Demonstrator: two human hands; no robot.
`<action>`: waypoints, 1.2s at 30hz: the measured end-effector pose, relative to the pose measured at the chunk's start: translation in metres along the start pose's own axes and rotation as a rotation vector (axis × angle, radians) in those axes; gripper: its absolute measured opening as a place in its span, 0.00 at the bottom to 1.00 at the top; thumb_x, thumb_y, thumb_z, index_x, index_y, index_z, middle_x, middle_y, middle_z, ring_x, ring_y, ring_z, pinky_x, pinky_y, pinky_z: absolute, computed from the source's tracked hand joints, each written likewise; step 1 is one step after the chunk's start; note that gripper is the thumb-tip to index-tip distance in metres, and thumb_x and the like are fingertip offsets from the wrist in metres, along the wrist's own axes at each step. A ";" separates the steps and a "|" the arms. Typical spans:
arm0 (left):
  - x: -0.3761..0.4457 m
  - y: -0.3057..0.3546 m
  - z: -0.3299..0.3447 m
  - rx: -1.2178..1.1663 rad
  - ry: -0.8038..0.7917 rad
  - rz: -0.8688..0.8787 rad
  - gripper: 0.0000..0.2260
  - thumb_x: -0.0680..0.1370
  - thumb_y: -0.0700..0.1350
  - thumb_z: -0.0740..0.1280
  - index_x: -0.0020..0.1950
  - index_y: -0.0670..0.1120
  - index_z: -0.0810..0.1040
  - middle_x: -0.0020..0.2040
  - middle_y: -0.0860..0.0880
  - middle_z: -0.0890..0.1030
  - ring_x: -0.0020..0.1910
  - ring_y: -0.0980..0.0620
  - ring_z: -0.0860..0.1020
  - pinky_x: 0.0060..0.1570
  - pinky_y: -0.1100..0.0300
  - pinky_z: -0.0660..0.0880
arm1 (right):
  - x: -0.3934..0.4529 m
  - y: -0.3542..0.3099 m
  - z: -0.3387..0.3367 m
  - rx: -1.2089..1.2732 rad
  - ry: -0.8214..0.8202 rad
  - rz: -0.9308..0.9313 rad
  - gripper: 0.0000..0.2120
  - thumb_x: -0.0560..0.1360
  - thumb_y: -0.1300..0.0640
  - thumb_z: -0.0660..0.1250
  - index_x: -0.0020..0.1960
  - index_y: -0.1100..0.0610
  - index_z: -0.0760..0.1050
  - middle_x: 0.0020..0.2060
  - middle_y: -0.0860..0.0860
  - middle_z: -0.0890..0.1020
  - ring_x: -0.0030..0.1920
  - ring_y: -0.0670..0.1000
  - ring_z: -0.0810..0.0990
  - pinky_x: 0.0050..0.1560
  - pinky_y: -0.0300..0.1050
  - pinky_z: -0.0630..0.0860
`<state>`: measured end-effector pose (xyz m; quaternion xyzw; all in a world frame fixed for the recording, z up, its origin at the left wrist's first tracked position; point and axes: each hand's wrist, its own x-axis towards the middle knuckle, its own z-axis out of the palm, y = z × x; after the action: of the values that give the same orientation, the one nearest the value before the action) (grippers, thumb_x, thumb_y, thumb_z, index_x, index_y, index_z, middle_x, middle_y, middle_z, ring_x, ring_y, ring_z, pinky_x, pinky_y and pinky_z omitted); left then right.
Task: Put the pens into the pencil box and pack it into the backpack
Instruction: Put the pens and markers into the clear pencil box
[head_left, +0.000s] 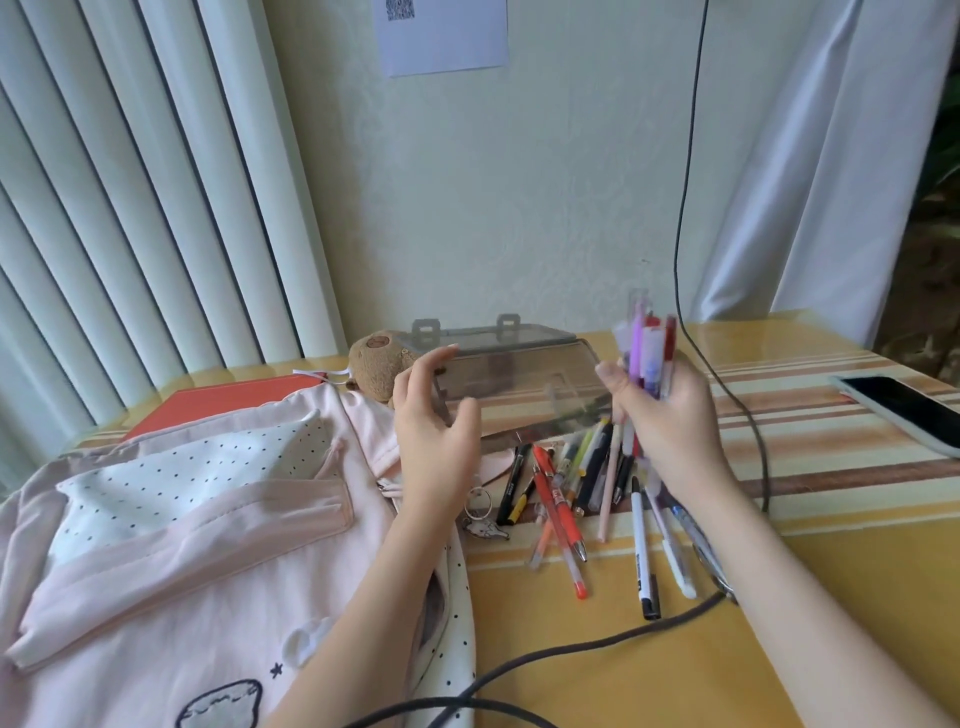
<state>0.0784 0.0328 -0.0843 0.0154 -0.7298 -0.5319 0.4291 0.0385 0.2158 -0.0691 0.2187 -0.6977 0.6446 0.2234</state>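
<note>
A clear grey pencil box (519, 376) stands open at the back of the table, its lid raised. My left hand (434, 415) touches the box's left end, fingers spread around its edge. My right hand (660, 410) holds a bundle of pens (647, 345) upright, just right of the box. Several loose pens (582, 483) lie scattered on the table in front of the box, between my two arms. The pink backpack (208, 519) lies flat at the left, with a dotted lining showing at its opening.
A brown plush toy (376, 364) sits behind the backpack beside the box. A red notebook (223, 400) lies under the backpack's far edge. A phone (904, 410) rests at the right. A dark cable (748, 426) runs across the table near the pens. A keychain (485, 525) lies by the backpack.
</note>
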 end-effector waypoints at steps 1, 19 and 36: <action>0.001 -0.002 -0.002 -0.046 -0.009 -0.037 0.22 0.67 0.37 0.60 0.58 0.54 0.76 0.57 0.49 0.76 0.49 0.60 0.75 0.52 0.60 0.75 | 0.005 -0.012 -0.001 0.063 -0.023 -0.034 0.11 0.70 0.49 0.68 0.39 0.56 0.72 0.27 0.49 0.76 0.27 0.46 0.75 0.32 0.38 0.76; 0.001 -0.003 -0.003 -0.129 -0.441 -0.243 0.18 0.64 0.42 0.59 0.50 0.51 0.80 0.56 0.49 0.81 0.60 0.51 0.76 0.58 0.58 0.73 | -0.012 0.005 0.011 -0.286 -0.541 0.170 0.21 0.67 0.38 0.70 0.58 0.42 0.74 0.50 0.39 0.82 0.53 0.39 0.78 0.55 0.41 0.73; 0.006 -0.010 -0.003 -0.149 -0.044 -0.296 0.17 0.72 0.30 0.59 0.54 0.48 0.77 0.52 0.49 0.77 0.45 0.53 0.73 0.42 0.67 0.70 | -0.012 0.023 -0.024 -1.174 -0.552 0.782 0.39 0.72 0.44 0.63 0.75 0.61 0.52 0.71 0.61 0.60 0.70 0.61 0.60 0.65 0.52 0.66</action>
<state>0.0723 0.0238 -0.0885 0.0793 -0.6873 -0.6422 0.3299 0.0353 0.2416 -0.0932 -0.0461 -0.9837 0.1213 -0.1246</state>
